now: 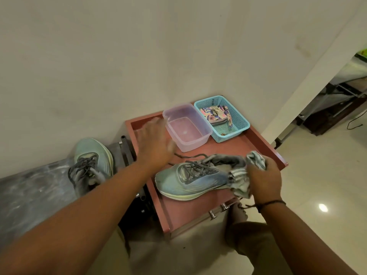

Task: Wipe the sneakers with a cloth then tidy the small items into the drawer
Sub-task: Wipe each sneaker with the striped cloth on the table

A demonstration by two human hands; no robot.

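head view: the sneaker [190,180] being wiped lies on its sole on the reddish cabinet top [256,147], its long axis running left to right across the picture, toe to the left and heel collar to the right. the right hand [264,179] sits at that heel end, fingers curled round a bunched striped cloth [241,180] that is pressed against the rear side of the shoe. so the uncleaned length of the upper stretches away to the left of the grip, and a wipe would most likely travel along the axis toward the toe.

the left hand [155,141] hovers above the cabinet top, just beyond the toe, fingers spread and holding nothing; it is blurred, so i cannot tell whether it touches anything. it is the nearer hand to the toe and looks placed to steady the shoe.

the second sneaker [90,163] stands apart to the left, on a lower grey surface. a clear tub [186,128] and a blue basket [236,124] holding small items sit behind the shoe. drawer handles [218,210] show below the front edge; i cannot tell whether it is open.
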